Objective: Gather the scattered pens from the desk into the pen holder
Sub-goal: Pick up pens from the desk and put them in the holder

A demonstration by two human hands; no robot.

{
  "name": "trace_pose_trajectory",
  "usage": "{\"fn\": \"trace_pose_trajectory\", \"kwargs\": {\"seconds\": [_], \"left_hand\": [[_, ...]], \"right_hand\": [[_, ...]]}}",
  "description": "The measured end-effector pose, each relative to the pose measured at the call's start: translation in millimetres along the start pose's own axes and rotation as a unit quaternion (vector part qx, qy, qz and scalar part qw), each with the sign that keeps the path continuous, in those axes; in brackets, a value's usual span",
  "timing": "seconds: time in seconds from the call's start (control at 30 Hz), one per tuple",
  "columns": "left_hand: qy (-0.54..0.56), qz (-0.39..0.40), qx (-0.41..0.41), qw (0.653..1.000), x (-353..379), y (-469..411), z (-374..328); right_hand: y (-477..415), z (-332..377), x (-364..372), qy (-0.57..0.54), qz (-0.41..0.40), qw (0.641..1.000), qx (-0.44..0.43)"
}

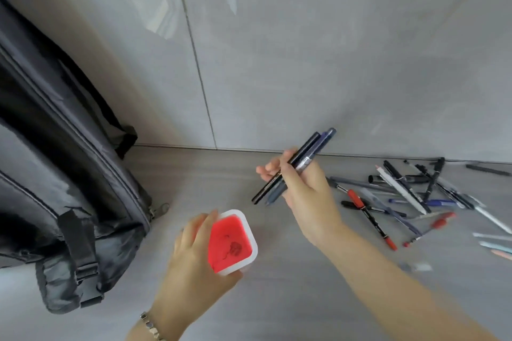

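A square pen holder (250, 241) with a white rim and red inside stands on the grey desk, seen from above. My left hand (194, 255) grips its left and near sides. My right hand (307, 196) hovers up and right of the holder, shut on a bundle of dark pens (304, 158) held slanted, tips pointing down-left toward the holder. A scattered pile of pens (401, 196) in black, blue, white and red lies on the desk to the right.
A large black backpack (61, 174) leans against the wall at the left, close to the holder. The grey panelled wall (277, 50) rises right behind the desk. A few pale pens (496, 246) lie at the far right edge.
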State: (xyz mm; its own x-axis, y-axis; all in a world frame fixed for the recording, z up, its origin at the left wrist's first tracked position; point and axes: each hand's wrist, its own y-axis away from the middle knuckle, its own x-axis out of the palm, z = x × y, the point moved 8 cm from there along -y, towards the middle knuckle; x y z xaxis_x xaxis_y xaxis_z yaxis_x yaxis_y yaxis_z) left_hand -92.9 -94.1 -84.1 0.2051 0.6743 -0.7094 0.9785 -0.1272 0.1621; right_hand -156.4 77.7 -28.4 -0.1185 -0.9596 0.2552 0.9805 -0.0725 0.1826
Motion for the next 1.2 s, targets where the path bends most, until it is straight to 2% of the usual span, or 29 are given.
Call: {"fn": "trace_pose_trajectory", "kwargs": {"seconds": [0.07, 0.2, 0.33, 0.4, 0.5, 0.6, 0.67, 0.73, 0.8, 0.83, 0.93, 1.0, 1.03, 1.1, 1.2], "left_hand": [[-0.007, 0.016, 0.053, 0.998, 20, -3, -32], [-0.01, 0.046, 0.131, 0.99, 63, -5, -97], [-0.003, 0.028, 0.126, 0.992, 95, 0, -135], [0.011, 0.023, 0.096, 0.995, 106, 5, -142], [0.011, 0.017, 0.031, 0.999, 119, 16, -146], [0.024, -0.002, -0.013, 1.0, 129, 29, -148], [0.026, -0.023, -0.032, 0.999, 134, 39, -149], [0.029, -0.047, -0.047, 0.997, 136, 49, -150], [0.032, -0.065, -0.061, 0.995, 138, 57, -151], [0.035, -0.071, -0.07, 0.994, 138, 61, -151], [0.037, -0.079, -0.079, 0.993, 140, 70, -150], [0.043, -0.082, -0.084, 0.992, 140, 72, -149], [0.048, -0.083, -0.085, 0.992, 140, 71, -148], [0.055, -0.081, -0.081, 0.992, 139, 68, -147], [0.047, -0.073, -0.064, 0.994, 139, 63, -149]], "right_hand": [[31, 6, -15, 0.02, -0.004, 1.0, -0.019], [72, -14, -55, 0.101, -0.037, 0.994, 0.009], [97, 13, -109, 0.131, -0.03, 0.989, -0.06], [105, 34, -153, 0.185, -0.057, 0.975, -0.113], [109, 27, -227, 0.394, -0.06, 0.908, -0.126], [108, -34, -276, 0.604, 0.07, 0.791, -0.057], [109, -65, -293, 0.679, 0.128, 0.723, 0.0], [106, -72, -298, 0.726, 0.141, 0.673, -0.013], [105, -68, -300, 0.741, 0.138, 0.655, -0.05], [106, -65, -301, 0.714, 0.146, 0.683, -0.052], [109, -37, -309, 0.52, 0.1, 0.848, 0.013], [103, -11, -306, 0.367, 0.059, 0.928, -0.001], [96, 5, -304, 0.308, 0.032, 0.951, -0.02], [80, 28, -296, 0.261, 0.006, 0.964, -0.05], [51, 34, -266, 0.328, 0.047, 0.943, -0.038]]}}
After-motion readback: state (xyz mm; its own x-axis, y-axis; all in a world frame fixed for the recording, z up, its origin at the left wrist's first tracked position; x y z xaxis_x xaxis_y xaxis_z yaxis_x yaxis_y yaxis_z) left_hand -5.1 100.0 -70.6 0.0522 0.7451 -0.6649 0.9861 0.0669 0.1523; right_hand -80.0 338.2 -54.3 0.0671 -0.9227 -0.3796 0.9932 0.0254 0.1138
